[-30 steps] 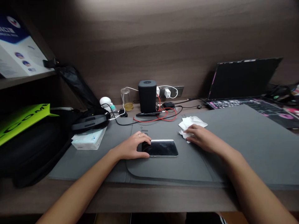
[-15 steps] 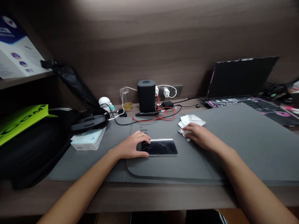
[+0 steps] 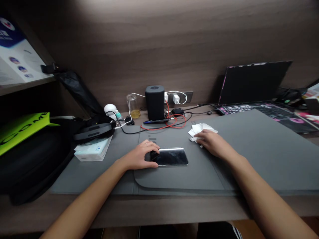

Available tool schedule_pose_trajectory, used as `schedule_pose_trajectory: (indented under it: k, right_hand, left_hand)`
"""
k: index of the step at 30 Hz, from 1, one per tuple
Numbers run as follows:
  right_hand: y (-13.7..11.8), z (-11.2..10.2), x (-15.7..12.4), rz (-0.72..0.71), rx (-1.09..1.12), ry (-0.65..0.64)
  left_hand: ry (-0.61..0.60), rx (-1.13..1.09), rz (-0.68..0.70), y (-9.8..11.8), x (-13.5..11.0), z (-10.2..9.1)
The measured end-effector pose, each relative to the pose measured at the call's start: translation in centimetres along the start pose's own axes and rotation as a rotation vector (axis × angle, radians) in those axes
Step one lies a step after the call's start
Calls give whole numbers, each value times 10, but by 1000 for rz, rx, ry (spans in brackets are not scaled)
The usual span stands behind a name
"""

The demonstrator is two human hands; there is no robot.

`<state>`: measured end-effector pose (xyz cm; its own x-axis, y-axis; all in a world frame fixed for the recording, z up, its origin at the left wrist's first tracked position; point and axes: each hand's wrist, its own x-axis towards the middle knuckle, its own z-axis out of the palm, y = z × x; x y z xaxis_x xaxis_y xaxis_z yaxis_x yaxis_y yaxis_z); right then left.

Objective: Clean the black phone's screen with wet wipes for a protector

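A smartphone (image 3: 173,156) lies screen up on the grey desk mat, its dark glass showing hazy smudges. My left hand (image 3: 141,155) grips its left end, thumb on the near edge and fingers on the far edge. To the right of the phone, my right hand (image 3: 210,141) has its fingers closed on a crumpled white tissue (image 3: 203,128) that rests on the mat. The fingertips of that hand are partly hidden in the tissue.
Behind the phone stand a black speaker (image 3: 155,103), a glass jar (image 3: 134,106) and tangled red and black cables (image 3: 178,121). An open laptop (image 3: 254,84) sits at back right. At left are a tissue pack (image 3: 93,151) under a dark headset (image 3: 94,132) and a black bag (image 3: 32,159).
The view has shifted slightly. My right hand still has the tissue, whose folds look a little more bunched. My left hand stays on the phone.
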<state>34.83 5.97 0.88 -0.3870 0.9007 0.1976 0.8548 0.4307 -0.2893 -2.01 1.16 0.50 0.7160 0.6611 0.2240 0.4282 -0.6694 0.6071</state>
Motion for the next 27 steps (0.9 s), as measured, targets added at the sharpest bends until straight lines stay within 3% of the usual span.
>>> schedule_pose_trajectory:
  k: [5,10,15,19,22,27]
  right_hand:
    - [-21,-8,-1,43,126,-21]
    - [-42,-10,-1,-52,175,-45]
    - [-34,-3,3,-110,179,69]
    - [-20,-1,5,-61,115,153]
    - [-24,-4,4,-55,134,120]
    - [-53,-4,-1,-170,260,12]
  left_hand:
    - [-9,1,-2,-1,0,0]
    - [-15,1,-11,-1,0,0]
    - [-13,-1,-9,0,1,0]
    - [-11,-17,-25,2,1,-1]
    - [-12,-24,-57,3,0,-2]
    - [-9,-22,-68,3,0,-2]
